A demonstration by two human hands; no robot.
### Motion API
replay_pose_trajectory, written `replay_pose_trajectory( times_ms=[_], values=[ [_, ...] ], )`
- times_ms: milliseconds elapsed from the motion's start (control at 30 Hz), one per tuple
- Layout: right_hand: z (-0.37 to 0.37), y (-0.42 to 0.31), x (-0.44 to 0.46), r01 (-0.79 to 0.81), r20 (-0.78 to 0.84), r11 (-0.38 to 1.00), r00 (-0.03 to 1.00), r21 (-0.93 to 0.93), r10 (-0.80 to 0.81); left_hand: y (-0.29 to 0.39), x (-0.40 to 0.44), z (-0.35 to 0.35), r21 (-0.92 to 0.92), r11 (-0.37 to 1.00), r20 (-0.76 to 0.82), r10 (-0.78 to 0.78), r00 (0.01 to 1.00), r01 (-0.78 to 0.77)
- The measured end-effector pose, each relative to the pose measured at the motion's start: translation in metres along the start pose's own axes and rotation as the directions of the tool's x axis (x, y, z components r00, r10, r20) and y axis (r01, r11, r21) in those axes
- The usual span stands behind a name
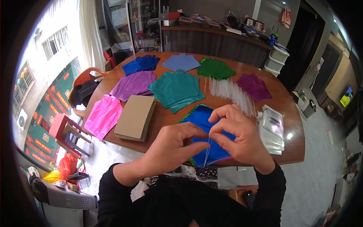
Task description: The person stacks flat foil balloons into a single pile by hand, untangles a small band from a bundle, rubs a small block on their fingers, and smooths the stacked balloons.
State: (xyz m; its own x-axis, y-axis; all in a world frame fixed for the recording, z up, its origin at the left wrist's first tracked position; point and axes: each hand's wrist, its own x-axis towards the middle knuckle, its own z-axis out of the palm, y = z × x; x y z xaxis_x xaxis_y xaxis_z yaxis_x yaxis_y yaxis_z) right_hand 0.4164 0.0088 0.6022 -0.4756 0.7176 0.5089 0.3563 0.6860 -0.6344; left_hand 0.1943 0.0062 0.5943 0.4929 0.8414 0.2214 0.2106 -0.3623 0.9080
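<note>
Both hands meet over a blue foil sheet (pixel 206 113) at the table's near edge. My right hand (pixel 238 134) is closed, thumb and fingertips pinched on the upper end of a thin clear straw (pixel 207 156). Curled in from the other side, my left hand (pixel 179 142) has its index fingertip and thumb tip at the same straw. The straw slants down over the foil. Green and pink edges show beneath the blue sheet. What the fingertips cover at the straw's top is hidden.
Foil stacks lie across the table (pixel 295 143), including teal (pixel 176 89), purple (pixel 132 85) and pink (pixel 104 115) ones. A brown cardboard stack (pixel 134 117) lies left of my hands. Many thin straws (pixel 232 92) lie beyond my right hand, beside clear plastic packets (pixel 272 130).
</note>
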Motion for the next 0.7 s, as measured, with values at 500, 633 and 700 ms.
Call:
replay_pose_trajectory(
  times_ms=[500, 633, 700],
  values=[
    [0.033, 0.024, -0.010, 0.060, -0.165, 0.992, 0.983, -0.111, -0.078, -0.025, 0.016, 0.008, -0.248, 0.919, 0.093, -0.291, 0.952, 0.305],
    [0.042, 0.022, -0.013, 0.092, -0.140, 0.983, 0.983, -0.161, -0.115, -0.035, 0.011, 0.010, -0.285, 0.889, 0.150, -0.327, 0.933, 0.358],
    [0.053, 0.026, -0.018, -0.024, -0.188, 0.997, 0.981, 0.074, 0.038, -0.041, 0.006, 0.013, -0.385, 0.860, 0.157, -0.297, 0.942, 0.335]
  ],
)
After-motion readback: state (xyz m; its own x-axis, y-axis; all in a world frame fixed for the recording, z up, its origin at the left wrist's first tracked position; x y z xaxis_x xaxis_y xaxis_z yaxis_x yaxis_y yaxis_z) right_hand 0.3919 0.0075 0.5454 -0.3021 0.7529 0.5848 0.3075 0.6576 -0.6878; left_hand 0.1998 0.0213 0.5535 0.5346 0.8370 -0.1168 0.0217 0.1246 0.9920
